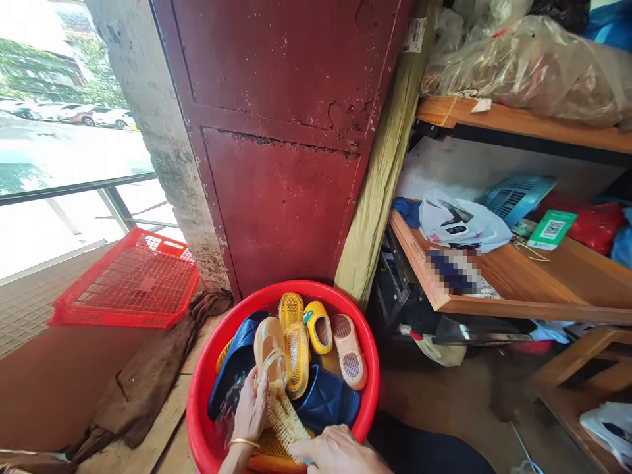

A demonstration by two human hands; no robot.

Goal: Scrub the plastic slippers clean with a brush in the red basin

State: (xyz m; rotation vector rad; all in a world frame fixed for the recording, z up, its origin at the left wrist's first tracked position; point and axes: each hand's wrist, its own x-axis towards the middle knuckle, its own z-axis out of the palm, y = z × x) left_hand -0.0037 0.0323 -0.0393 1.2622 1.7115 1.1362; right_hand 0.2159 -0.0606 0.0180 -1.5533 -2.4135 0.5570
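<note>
My left hand [250,409], a gold-coloured bangle at its wrist, is closed around the near end of a translucent beige sandal [269,337]. In my right hand [340,451] is a scrubbing brush [287,416] with pale bristles, which lie against the sandal's near part. Both are over a red basin [193,395] of water and footwear. Around them are yellow slippers [297,359], a dark blue slipper [328,398] at the right, another blue slipper [230,372] at the left, a small yellow clog [322,332] and a beige shoe [351,359] lying sole up.
A red plastic crate [143,283] stands at the left, with a brown cloth [143,401] nearby. A dark red metal door [281,210] rises behind the basin. At the right, wooden shelves [533,309] hold bags and a blue fan [518,196]. A green-wrapped pole [380,197] leans between.
</note>
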